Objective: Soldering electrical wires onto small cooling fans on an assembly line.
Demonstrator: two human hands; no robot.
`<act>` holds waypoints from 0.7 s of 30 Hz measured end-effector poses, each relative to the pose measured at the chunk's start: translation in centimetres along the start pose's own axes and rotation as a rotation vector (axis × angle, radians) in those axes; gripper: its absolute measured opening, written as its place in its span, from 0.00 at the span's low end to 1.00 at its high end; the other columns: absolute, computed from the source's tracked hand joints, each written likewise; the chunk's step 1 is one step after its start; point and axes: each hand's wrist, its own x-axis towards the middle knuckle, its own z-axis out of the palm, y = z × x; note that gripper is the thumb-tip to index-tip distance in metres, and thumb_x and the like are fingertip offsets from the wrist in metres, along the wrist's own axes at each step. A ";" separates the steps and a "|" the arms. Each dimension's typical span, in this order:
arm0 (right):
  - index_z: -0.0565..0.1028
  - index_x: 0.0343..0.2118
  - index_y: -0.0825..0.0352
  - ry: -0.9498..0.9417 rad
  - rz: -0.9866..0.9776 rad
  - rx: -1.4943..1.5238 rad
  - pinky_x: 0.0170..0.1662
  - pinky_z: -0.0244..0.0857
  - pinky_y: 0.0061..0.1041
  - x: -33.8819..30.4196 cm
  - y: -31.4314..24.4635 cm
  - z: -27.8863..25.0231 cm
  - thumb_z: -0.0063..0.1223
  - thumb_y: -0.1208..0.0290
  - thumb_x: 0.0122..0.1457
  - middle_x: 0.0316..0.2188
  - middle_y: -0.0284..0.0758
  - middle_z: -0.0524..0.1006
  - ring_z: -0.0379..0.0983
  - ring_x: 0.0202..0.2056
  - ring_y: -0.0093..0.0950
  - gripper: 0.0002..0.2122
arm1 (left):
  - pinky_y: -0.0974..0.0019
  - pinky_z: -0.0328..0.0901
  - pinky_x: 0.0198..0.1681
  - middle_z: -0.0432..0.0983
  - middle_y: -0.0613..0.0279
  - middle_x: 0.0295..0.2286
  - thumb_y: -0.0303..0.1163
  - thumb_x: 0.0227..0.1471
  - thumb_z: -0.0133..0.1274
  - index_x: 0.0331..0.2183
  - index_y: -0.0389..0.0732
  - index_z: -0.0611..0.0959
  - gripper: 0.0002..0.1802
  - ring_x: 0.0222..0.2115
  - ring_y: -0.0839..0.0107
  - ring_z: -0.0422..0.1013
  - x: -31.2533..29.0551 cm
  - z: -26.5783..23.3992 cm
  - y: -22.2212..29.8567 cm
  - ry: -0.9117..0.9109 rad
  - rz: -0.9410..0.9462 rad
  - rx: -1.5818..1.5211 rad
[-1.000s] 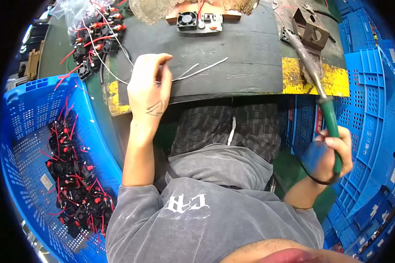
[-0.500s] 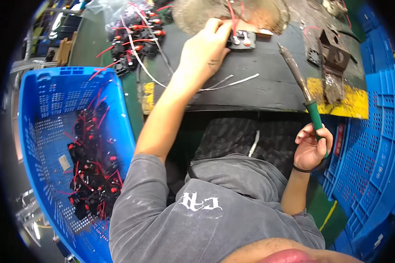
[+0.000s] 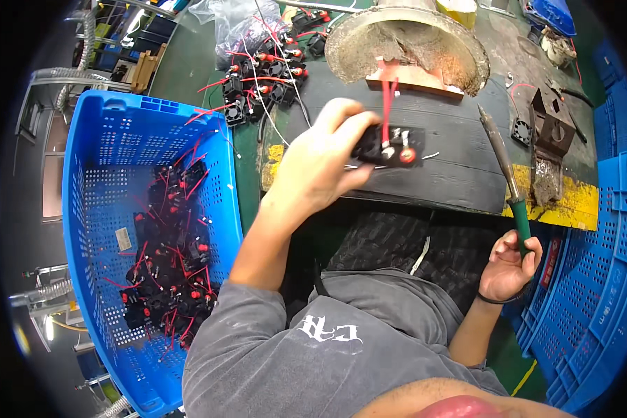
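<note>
I have a small black fan unit (image 3: 390, 148) pinched in my left hand (image 3: 320, 167), its red lead trailing up, lifted just above the dark worktop (image 3: 453, 132) in front of the round grey dish (image 3: 407, 38). My right hand (image 3: 508, 268) is clenched around the green handle of the soldering iron (image 3: 505, 177), tip held off to the right of the unit, not touching it. Left of the worktop, the blue crate (image 3: 90, 174) already holds a heap of wired units, so many look done. Behind the unit, left of the dish, a pile of fan units (image 3: 265, 70) lies on the worktop, seemingly waiting.
</note>
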 end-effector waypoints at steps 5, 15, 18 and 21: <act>0.68 0.39 0.60 -0.087 0.027 0.015 0.22 0.60 0.18 0.3 -0.6 0.0 0.46 0.58 0.60 0.30 0.39 0.72 0.68 0.27 0.26 0.12 | 0.66 0.68 0.38 0.69 0.57 0.38 0.19 0.27 0.62 0.41 0.40 0.78 0.31 0.38 0.63 0.70 -4.3 -6.7 1.5 0.141 -0.260 0.147; 0.68 0.38 0.61 -0.102 0.053 0.022 0.21 0.60 0.17 0.5 -1.0 0.0 0.46 0.59 0.60 0.29 0.39 0.71 0.68 0.26 0.25 0.11 | 0.58 0.67 0.40 0.68 0.55 0.41 0.32 0.36 0.62 0.43 0.41 0.76 0.27 0.37 0.53 0.71 -2.3 -9.9 -14.0 0.281 -0.351 0.627; 0.68 0.38 0.61 -0.099 0.054 0.020 0.22 0.60 0.17 -0.3 -1.5 -0.3 0.45 0.59 0.61 0.29 0.39 0.71 0.68 0.26 0.25 0.11 | 0.57 0.68 0.41 0.68 0.55 0.41 0.38 0.37 0.62 0.44 0.44 0.75 0.28 0.39 0.54 0.71 1.7 -8.0 -16.8 0.242 -0.377 0.635; 0.68 0.39 0.61 -0.032 0.021 0.003 0.22 0.60 0.17 -0.7 -1.8 -0.9 0.45 0.60 0.61 0.30 0.38 0.72 0.68 0.26 0.24 0.11 | 0.58 0.67 0.44 0.68 0.53 0.41 0.40 0.37 0.63 0.45 0.47 0.75 0.30 0.41 0.54 0.70 6.0 -5.0 -18.9 0.293 -0.347 0.630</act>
